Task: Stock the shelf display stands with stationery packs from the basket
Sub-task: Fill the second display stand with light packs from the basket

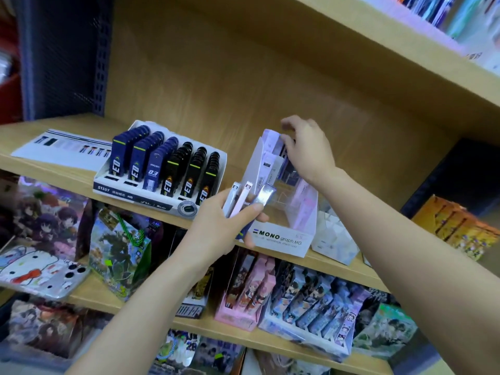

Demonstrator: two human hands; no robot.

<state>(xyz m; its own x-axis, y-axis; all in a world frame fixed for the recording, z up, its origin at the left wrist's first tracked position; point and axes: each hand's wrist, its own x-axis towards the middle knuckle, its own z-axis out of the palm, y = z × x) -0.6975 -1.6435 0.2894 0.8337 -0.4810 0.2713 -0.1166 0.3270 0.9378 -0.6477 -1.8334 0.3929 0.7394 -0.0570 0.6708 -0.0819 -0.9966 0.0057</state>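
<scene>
Directly ahead on the light wooden shelf (48, 173), one white cardboard MONO display stand (281, 240) holds upright white-and-purple stationery packs (270, 147). The right hand (305, 150) curls its fingers over their top edges, while the left hand (227, 220) grips three slim packs (244, 197), white, pink and silver, at the stand's front left corner. Left of it sits one white tray of lead cases (162, 169), six rows, three navy and three black, then one printed paper sheet (62, 150); orange boxes (454, 228) lie well off right.
</scene>
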